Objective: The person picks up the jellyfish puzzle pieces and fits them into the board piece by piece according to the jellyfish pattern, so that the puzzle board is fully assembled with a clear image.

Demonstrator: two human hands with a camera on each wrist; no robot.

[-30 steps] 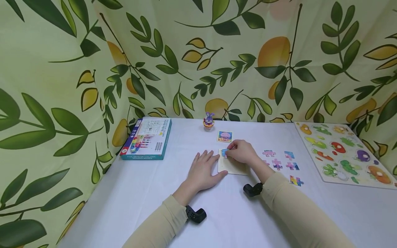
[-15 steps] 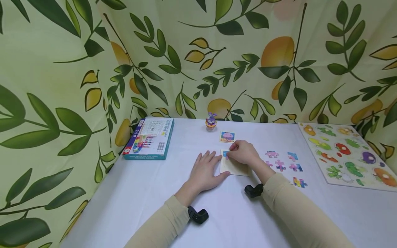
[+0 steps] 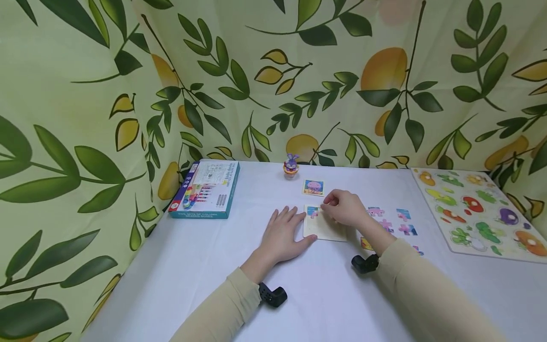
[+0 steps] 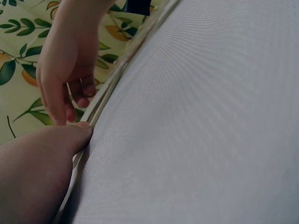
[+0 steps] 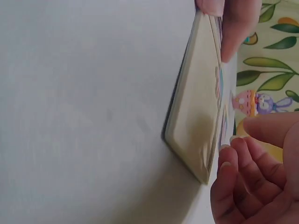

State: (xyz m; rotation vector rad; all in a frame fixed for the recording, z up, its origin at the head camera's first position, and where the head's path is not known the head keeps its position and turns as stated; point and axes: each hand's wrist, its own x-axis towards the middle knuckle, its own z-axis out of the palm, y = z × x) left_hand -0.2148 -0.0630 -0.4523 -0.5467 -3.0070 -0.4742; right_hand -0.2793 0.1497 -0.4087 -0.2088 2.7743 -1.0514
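A pale wooden puzzle board (image 3: 331,232) lies on the white table, with a blue-and-pink jigsaw piece (image 3: 313,212) in its upper left corner. My left hand (image 3: 282,235) is spread flat at the board's left side. Its thumb rests on the near corner and its index finger touches the left edge. Over the board's far right part hovers my right hand (image 3: 345,209). Its fingers are loosely bent, and the right wrist view shows nothing between thumb and fingers (image 5: 254,172). Several loose jigsaw pieces (image 3: 403,215) lie to the right, some partly hidden by the right forearm.
Behind the board lies a small picture card (image 3: 314,187), with a purple rabbit figurine (image 3: 291,166) beyond it. A flat box (image 3: 206,190) sits at the back left. At the right lies a large vegetable puzzle board (image 3: 478,213). A leaf-patterned cloth (image 3: 256,104) hangs behind.
My right hand has let go of the corner jigsaw piece and moved right, uncovering it in the board. The left hand stays in place. The view has shifted slightly.
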